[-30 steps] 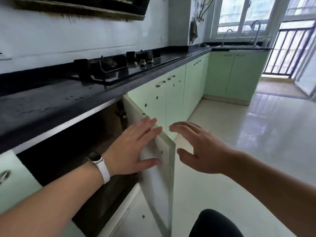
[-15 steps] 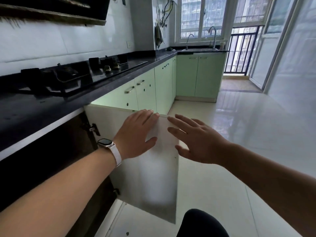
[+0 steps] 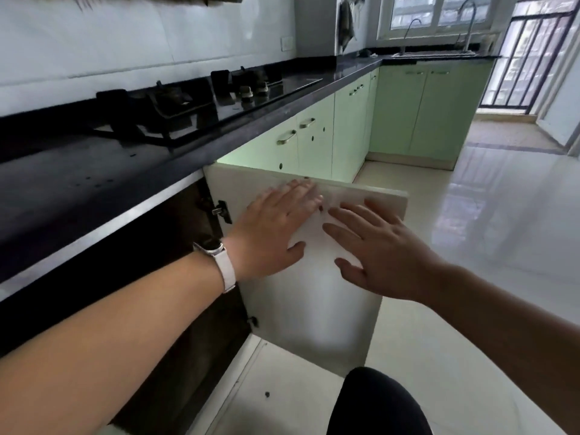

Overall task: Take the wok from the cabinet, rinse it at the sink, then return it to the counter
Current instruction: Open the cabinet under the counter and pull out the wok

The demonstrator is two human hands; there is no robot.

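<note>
The cabinet door (image 3: pixel 314 277) is pressed wide by 2 flat, splayed hands, left hand (image 3: pixel 276 230) and right hand (image 3: pixel 379 252), nothing grasped. The wok is unseen, presumably left of them in the dark cabinet (image 3: pixel 150 265); the door is best swung fully clear first.

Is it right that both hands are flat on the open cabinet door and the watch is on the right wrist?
Not quite. The head view shows the watch on the left wrist, not the right. The rest holds: the left hand and the right hand both lie flat on the open cabinet door.
</note>
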